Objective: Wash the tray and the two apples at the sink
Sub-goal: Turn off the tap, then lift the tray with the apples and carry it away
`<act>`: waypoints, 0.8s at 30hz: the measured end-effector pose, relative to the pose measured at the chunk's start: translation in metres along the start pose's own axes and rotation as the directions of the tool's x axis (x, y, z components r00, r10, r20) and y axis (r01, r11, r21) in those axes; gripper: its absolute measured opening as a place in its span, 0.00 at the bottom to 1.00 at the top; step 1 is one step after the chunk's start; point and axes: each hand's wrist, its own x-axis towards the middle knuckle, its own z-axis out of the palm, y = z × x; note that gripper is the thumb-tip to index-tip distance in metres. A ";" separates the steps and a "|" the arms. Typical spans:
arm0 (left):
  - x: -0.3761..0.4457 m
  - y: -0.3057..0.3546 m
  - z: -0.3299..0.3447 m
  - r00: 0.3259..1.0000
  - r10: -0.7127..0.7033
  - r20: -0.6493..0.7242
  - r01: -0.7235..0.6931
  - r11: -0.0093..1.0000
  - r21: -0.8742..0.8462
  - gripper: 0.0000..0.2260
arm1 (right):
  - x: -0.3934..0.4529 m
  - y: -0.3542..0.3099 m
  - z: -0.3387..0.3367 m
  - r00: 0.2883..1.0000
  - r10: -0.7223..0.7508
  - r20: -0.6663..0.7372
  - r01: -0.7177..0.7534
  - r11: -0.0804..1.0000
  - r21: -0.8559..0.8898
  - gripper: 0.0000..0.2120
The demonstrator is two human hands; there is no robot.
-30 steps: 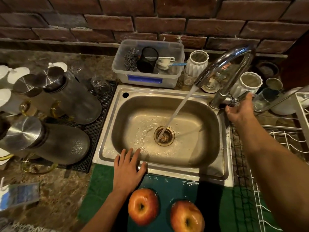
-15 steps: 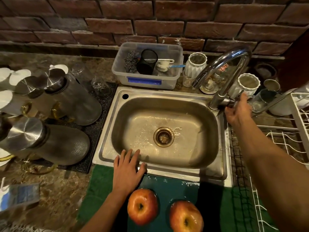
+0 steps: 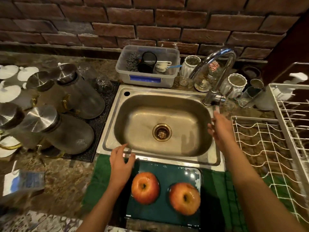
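Head view | tray (image 3: 167,208) near of sink (image 3: 108,141), on green cloth, bearing two apples (image 3: 145,188) | left hand (image 3: 121,166) released beside tray's far-left corner; right hand (image 3: 219,129) blurred, apparently loose, empty, over sink's right rim | risk: tilted tray rolls wet apples off.

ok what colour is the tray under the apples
Dark teal tray, glossy and wet, seen best in the head view.

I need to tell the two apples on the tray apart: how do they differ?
The left red-orange apple sits nearer the sink and close to the left hand; the right red-orange apple sits nearer the viewer, by the dark teal tray's right edge. The right one shows more yellow around its top. Both look glossy, similar in size, with their stem dimples facing up.
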 end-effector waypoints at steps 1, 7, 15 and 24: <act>-0.005 -0.001 -0.003 1.000 -0.016 0.003 0.016 1.000 -0.004 0.21 | -0.013 0.008 -0.005 0.999 -0.024 0.021 0.026 0.997 -0.073 0.18; -0.029 -0.012 -0.012 0.950 -0.245 0.192 0.262 0.963 -0.067 0.29 | -0.083 0.060 -0.035 0.989 -0.061 0.136 0.114 0.899 -0.422 0.32; -0.058 -0.019 -0.017 0.887 -0.347 0.305 0.367 0.930 -0.009 0.38 | -0.154 0.119 -0.051 0.973 0.120 0.197 -0.021 0.896 -0.444 0.40; -0.064 -0.018 -0.027 0.850 -0.363 0.381 0.398 0.917 -0.014 0.46 | -0.176 0.144 -0.050 0.974 0.163 0.156 -0.073 0.883 -0.464 0.26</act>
